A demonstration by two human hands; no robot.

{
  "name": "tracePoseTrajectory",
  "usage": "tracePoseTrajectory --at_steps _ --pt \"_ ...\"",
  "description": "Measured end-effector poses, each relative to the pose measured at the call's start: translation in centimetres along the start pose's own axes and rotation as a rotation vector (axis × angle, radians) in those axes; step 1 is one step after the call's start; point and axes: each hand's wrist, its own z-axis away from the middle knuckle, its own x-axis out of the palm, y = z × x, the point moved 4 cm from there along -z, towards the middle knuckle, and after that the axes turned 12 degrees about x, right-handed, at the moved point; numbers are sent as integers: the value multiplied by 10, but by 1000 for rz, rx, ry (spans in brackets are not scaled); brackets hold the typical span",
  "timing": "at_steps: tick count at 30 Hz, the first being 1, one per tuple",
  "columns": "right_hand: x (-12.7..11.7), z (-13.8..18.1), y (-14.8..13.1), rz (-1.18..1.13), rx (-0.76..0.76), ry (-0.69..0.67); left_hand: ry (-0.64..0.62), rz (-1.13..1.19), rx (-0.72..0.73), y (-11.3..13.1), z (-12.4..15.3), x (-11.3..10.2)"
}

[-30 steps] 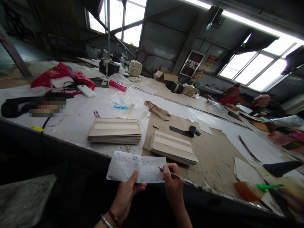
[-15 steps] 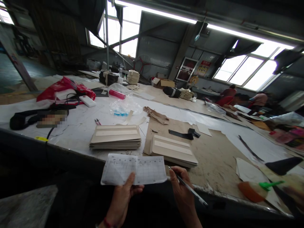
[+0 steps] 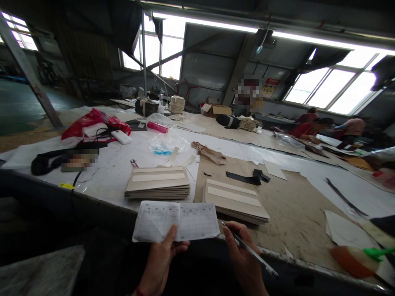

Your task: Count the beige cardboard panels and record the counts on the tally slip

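Note:
An open notebook point(image 3: 197, 224) with ruled columns and some handwriting is held up at the table's front edge. My left hand point(image 3: 163, 255) grips it from below, thumb pressed on the page by the fold. Just right of the notebook, my right hand point(image 3: 243, 250) is closed around a slim silvery pen point(image 3: 261, 260), its tip toward the page's right edge. Beyond the notebook lie two stacks of beige panels with pale strips on top: the left stack point(image 3: 157, 183) and the right stack point(image 3: 234, 201).
Across the table point(image 3: 293, 218) lie a black strap point(image 3: 243, 177), brown cloth point(image 3: 210, 153), a plastic bag point(image 3: 168, 144), a pink roll point(image 3: 157, 127) and a red bag point(image 3: 95, 123). An orange bottle with a green top point(image 3: 354, 261) is at right. People point(image 3: 352, 127) sit farther back.
The view has shifted slightly, so the table's contents appear farther right and a little lower. Both hands keep their hold on the notebook and pen.

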Motion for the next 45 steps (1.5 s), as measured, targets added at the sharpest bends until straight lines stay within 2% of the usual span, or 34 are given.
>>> tracePoseTrajectory --at_steps 9,17,24,29,36,45 --pt "9 -1 -9 9 -73 6 11 -5 -24 -5 -7 -2" --pt "32 6 -27 -74 -106 -96 -40 -5 -38 -12 -8 -2" --pt "56 8 -26 -127 -3 -215 -14 11 -49 -26 -6 -1" --pt "65 5 -13 -138 107 -256 27 -15 -129 -38 -10 -3" --pt "58 3 -1 -115 161 -220 -13 -53 -89 -30 -9 3" --pt "36 -1 -3 -121 163 -150 -59 -28 -31 -18 -23 3"
